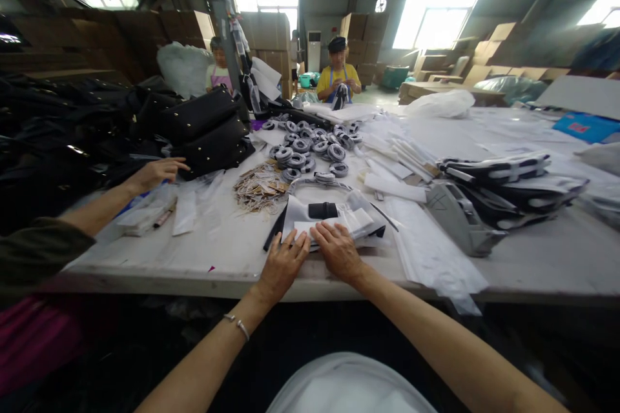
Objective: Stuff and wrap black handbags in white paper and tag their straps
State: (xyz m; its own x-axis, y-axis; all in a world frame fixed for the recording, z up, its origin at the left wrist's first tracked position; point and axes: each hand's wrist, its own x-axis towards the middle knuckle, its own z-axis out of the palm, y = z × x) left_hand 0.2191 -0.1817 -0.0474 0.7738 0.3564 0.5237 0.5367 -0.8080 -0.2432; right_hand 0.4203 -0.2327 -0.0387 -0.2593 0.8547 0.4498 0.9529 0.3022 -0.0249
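Observation:
At the table's front edge lies a flat black bag-like piece [272, 232] with white wrapping sheet [296, 208] over it. A short black grip-like part [323, 210] and a white strip [359, 221] show on top. My left hand [285, 262] rests at the near left edge of this bundle, fingers stretched forward and touching it. My right hand [338, 250] lies beside it on the white strip, fingers extended and slightly apart. Neither hand visibly grips anything, though the undersides of the fingers are hidden.
Coiled grey-wrapped rings [303, 145] and a pile of tan ties [260, 187] lie beyond. Black bags [203, 129] are heaped left, near a co-worker's hand [157, 173]. A grey tape dispenser [460, 216], plastic sleeves [426, 248] and stacked black-and-white pieces [508, 187] are right.

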